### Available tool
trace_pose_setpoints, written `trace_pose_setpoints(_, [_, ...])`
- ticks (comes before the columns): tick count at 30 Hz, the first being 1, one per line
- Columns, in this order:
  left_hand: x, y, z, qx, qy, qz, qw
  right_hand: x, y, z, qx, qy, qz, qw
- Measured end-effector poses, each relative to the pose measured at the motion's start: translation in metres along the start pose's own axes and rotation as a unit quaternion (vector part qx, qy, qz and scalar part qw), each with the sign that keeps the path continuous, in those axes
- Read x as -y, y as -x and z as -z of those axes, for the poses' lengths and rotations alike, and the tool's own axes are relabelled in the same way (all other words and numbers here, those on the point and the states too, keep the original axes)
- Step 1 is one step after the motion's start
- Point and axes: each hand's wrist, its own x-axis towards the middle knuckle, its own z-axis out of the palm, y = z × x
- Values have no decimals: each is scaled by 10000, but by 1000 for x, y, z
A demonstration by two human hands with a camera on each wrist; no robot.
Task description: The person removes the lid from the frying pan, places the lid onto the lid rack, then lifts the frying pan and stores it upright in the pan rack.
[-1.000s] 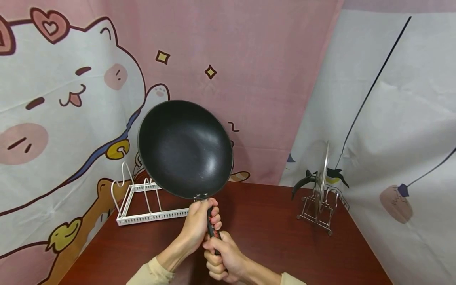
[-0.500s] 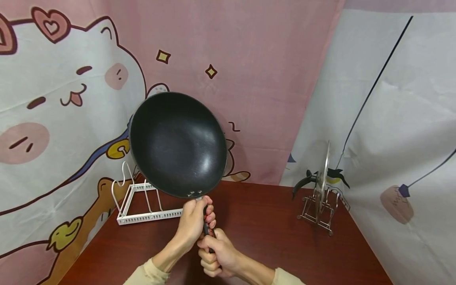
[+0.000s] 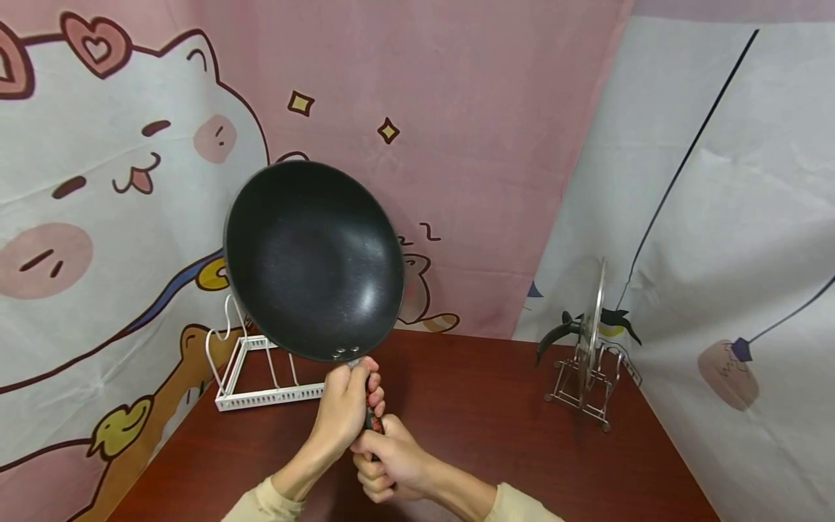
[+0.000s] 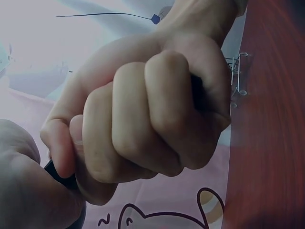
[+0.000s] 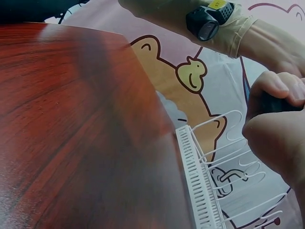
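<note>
In the head view a black wok (image 3: 313, 261) is held up over the table, tilted so that its dark inside faces me. My left hand (image 3: 342, 406) grips the handle right below the bowl. Lower on the same handle (image 3: 370, 420), close to its end, my right hand (image 3: 391, 460) has its fingers wrapped round it. The left wrist view has the right hand's curled fingers (image 4: 133, 119) in the middle, with a bit of black handle beside them. Behind the wok's lower edge stands a white rack (image 3: 270, 396) with upright wire loops, partly covered by the bowl.
On the right of the brown table (image 3: 483, 406) stands a small wire rack (image 3: 580, 391) holding a glass lid (image 3: 593, 312) on edge, with a dark curved handle sticking out. A printed pink and white cloth (image 3: 483, 145) hangs behind the table and along its sides.
The wok and both hands have shifted left and slightly up, so the bowl now covers more of the bell print and uncovers the small cat print. Both racks stay in place.
</note>
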Motion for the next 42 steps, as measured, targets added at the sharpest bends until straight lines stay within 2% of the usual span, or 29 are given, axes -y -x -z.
trace_pose_setpoints(10, [-3, 1, 8, -116, -379, -237, 9989, 4, -8, -3, 39, -3, -366, 9993])
trace_pose_setpoints(19, [-7, -1, 16, -81, -726, -409, 9965, 2, -16, -2, 365, -202, -150, 9990])
trace_pose_setpoints(33, [-10, -3, 29, -203, -953, -354, 9946, -2, -30, -4, 462, -239, -197, 9985])
trace_pose_setpoints(42, [-16, -5, 37, -182, -1410, -350, 9892, -2, -39, -7, 592, -367, -217, 9973])
